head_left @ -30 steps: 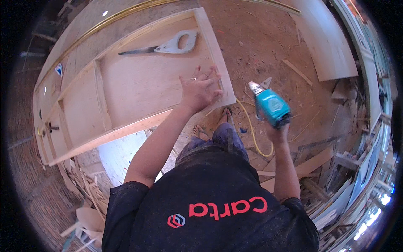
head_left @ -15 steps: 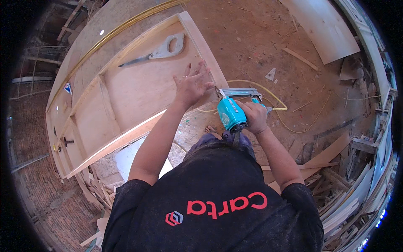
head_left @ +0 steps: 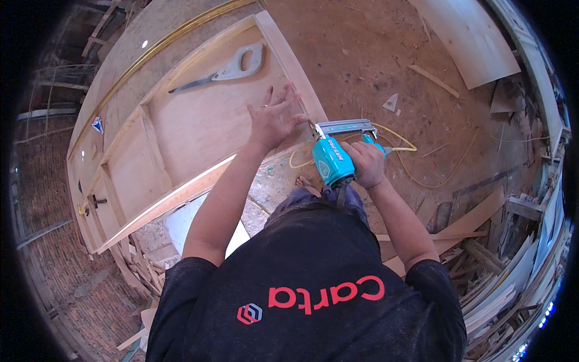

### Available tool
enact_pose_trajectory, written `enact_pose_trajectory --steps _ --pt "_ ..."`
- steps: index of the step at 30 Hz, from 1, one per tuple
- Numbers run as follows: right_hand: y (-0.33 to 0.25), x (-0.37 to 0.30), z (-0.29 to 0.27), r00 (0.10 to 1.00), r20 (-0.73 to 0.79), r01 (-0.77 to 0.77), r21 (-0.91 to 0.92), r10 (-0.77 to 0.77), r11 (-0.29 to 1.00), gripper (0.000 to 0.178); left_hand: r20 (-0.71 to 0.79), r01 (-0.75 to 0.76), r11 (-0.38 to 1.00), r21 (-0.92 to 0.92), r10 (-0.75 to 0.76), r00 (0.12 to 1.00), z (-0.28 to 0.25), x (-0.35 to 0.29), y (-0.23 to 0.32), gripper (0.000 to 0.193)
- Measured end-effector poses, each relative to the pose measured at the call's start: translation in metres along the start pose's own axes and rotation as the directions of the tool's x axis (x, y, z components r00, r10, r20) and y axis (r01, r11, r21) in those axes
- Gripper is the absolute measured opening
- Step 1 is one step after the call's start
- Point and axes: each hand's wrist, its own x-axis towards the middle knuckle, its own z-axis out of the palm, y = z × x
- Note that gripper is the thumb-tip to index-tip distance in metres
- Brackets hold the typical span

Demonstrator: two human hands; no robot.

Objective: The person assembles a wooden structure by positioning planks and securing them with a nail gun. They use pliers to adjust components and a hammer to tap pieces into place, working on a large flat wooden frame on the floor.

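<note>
My right hand (head_left: pixel 367 164) is wrapped round the grip of a turquoise air nail gun (head_left: pixel 332 161). The gun's nose meets the near corner of a shallow wooden frame (head_left: pixel 205 123), at its right-hand end rail. Beside the nose, my left hand (head_left: pixel 275 120) lies open with fingers spread, the fingertips toward that rail. Whether the left palm presses on the panel cannot be seen. A handsaw (head_left: pixel 238 65) with a pale handle rests inside the frame, beyond my left hand.
A yellow air hose (head_left: pixel 405 148) trails from the gun across the dusty floor. Gold-coloured trim (head_left: pixel 175 35) runs along the far side of the worktable. A bent sheet (head_left: pixel 467 45) lies at the far right, with stacked wood offcuts (head_left: pixel 500 283) at the near right.
Both hands and the nail gun keep nearly the same place on the frame. The view has shifted slightly, and the hose has moved a little.
</note>
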Motion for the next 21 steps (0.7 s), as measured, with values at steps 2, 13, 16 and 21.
enact_pose_trajectory --steps 2,13,16,21 --pt "0.000 -0.001 0.002 1.000 -0.017 -0.005 0.005 0.005 1.000 0.042 0.005 0.001 1.000 0.005 -0.001 1.000 0.001 0.000 -0.001 0.069" --pt "0.006 0.003 -0.004 0.998 0.031 0.059 -0.061 -0.057 0.996 0.044 -0.012 0.005 0.999 -0.038 -0.006 1.000 0.000 0.000 -0.005 0.066" --pt "0.010 0.004 -0.006 0.993 0.079 0.096 -0.087 -0.090 0.992 0.046 0.003 0.023 0.998 -0.056 -0.023 1.000 -0.002 0.001 -0.002 0.067" --pt "0.014 0.007 -0.011 0.981 0.128 0.159 -0.120 -0.143 0.980 0.045 -0.005 0.021 0.998 -0.060 -0.022 1.000 -0.003 0.001 0.000 0.068"
